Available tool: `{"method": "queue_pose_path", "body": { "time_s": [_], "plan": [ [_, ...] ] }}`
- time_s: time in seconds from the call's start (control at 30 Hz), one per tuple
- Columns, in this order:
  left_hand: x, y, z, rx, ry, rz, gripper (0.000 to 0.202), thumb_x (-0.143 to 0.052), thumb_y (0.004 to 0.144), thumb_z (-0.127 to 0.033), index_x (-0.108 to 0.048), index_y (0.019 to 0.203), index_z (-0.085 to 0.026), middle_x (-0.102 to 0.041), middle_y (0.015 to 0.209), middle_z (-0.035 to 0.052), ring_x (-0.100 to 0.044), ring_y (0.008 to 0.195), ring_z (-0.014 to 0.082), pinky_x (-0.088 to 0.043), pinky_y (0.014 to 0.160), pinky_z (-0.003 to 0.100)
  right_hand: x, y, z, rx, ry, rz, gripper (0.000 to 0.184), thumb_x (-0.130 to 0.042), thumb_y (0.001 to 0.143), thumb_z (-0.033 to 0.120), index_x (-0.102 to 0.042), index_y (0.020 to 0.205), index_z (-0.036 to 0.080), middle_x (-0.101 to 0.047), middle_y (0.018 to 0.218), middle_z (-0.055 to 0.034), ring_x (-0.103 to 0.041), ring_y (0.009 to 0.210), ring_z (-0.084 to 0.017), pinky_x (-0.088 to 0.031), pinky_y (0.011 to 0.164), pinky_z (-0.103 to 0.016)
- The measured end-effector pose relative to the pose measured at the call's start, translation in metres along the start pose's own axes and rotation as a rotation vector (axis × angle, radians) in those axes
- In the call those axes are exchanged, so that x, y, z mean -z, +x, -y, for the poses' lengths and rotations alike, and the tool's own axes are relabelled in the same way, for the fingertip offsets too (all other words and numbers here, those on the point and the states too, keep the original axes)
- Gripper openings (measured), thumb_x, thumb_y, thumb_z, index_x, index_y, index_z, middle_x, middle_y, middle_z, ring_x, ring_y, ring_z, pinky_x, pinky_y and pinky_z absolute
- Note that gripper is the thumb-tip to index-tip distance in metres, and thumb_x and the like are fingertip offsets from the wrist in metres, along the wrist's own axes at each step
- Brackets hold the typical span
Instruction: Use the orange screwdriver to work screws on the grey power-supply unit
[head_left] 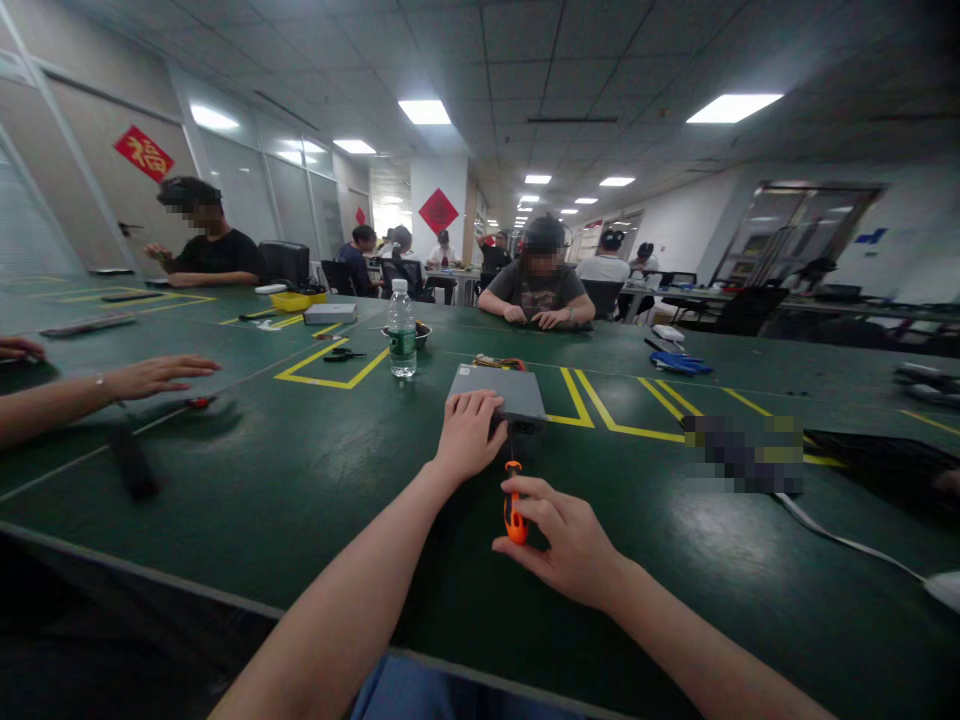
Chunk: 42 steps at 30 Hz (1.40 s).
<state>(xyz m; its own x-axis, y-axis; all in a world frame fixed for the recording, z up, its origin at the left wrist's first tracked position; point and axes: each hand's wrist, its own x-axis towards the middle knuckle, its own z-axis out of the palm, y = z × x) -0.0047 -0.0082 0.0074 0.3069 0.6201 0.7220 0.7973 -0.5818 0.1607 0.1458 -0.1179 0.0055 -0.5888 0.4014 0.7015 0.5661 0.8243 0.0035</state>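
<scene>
A grey metal box [504, 392] with coloured wires at its far end lies on the green table [315, 480] in front of me. My left hand [469, 435] rests on its near left corner, fingers curled over the top edge. My right hand [566, 540] is closed round the orange handle of a screwdriver [514, 510], which points up toward the box's near face. The screwdriver's tip is hidden against the box.
A water bottle [402, 330] and a small bowl [417, 333] stand beyond the box, scissors [343, 354] to their left. Another person's hand [154, 377] reaches in from the left. Other people sit at the far side. A white cable [847, 542] trails at right.
</scene>
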Motion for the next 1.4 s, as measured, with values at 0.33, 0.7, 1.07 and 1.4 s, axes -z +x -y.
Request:
{"method": "queue_pose_path", "body": {
  "time_s": [0.33,0.7,1.07,1.4],
  "plan": [
    [0.001,0.0,0.0,-0.001,-0.001,0.002,0.026,-0.05,0.082,-0.028,-0.052,0.108,-0.023,-0.055,0.119,0.0041,-0.044,0.114,0.0207,-0.028,0.098,0.039,0.003,0.002,0.003,0.046,-0.062,0.084,0.022,-0.047,0.088,0.031,-0.049,0.104,0.016,-0.056,0.108,-0.0147,-0.061,0.079,-0.018,-0.051,0.063,-0.03],
    [0.0,0.001,0.001,-0.005,-0.012,-0.015,0.026,-0.051,0.081,-0.027,-0.052,0.107,-0.023,-0.055,0.118,0.0042,-0.045,0.113,0.0208,-0.027,0.098,0.039,0.005,0.0,0.001,0.004,-0.028,0.131,0.027,-0.048,0.087,0.031,-0.049,0.11,0.016,-0.056,0.111,-0.0146,-0.06,0.093,-0.022,-0.052,0.071,-0.033],
    [-0.002,0.001,0.001,0.002,-0.009,-0.012,0.026,-0.05,0.082,-0.028,-0.052,0.107,-0.023,-0.056,0.117,0.0039,-0.046,0.111,0.0209,-0.029,0.097,0.039,0.001,-0.002,-0.004,0.036,-0.039,-0.004,0.016,-0.051,0.086,0.028,-0.047,0.097,0.017,-0.062,0.106,-0.0134,-0.064,0.083,-0.018,-0.053,0.067,-0.03],
    [-0.001,0.001,0.0,-0.005,-0.014,-0.017,0.025,-0.049,0.083,-0.027,-0.053,0.107,-0.023,-0.056,0.117,0.004,-0.046,0.112,0.0204,-0.028,0.098,0.039,0.011,0.003,0.0,0.035,-0.034,0.117,0.033,-0.042,0.089,0.027,-0.047,0.118,0.015,-0.056,0.114,-0.0153,-0.059,0.096,-0.021,-0.052,0.075,-0.033]
  ]
}}
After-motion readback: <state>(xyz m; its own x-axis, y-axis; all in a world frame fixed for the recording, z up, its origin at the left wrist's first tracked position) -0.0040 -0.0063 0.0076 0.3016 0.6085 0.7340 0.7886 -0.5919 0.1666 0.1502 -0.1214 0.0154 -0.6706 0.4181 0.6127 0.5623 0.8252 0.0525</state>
